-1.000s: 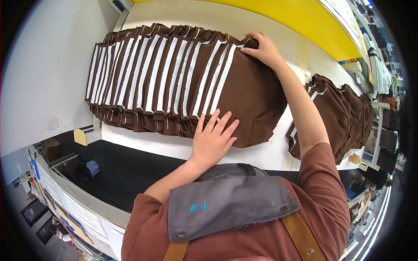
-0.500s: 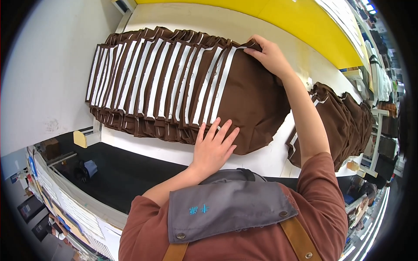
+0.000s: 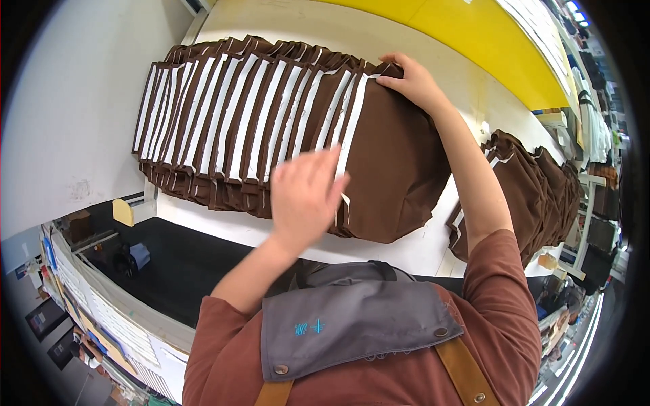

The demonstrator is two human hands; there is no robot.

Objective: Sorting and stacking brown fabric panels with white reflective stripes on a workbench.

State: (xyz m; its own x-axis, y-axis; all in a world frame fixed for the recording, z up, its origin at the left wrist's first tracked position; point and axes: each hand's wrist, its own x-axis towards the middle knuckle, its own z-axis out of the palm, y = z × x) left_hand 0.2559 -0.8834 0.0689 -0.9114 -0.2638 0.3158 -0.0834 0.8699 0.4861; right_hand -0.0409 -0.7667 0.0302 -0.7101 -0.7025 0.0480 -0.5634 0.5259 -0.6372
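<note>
A long row of brown fabric pieces (image 3: 223, 115) lies overlapped across the table, each showing a white strip along one edge. The rightmost brown fabric piece (image 3: 399, 155) spreads out flat on top, its white strip running from far to near. At the far end of that strip, my right hand (image 3: 414, 82) pinches the piece's corner between thumb and fingers. My left hand (image 3: 302, 196) is over the near ends of the strips, fingers stretched and thumb apart, slightly blurred. It holds nothing visible; whether its palm touches the cloth I cannot tell.
Another pile of brown fabric (image 3: 531, 196) sits to the right on the white table (image 3: 250, 235). A yellow panel (image 3: 406, 19) runs along the far side. The grey-white wall (image 3: 74, 122) bounds the left, and a cream block (image 3: 123, 212) sticks out near the table's left corner.
My left hand has lifted off the top piece and shifted left and away from me, its fingers drawing closer together. My right hand keeps its pinch at the far corner.
</note>
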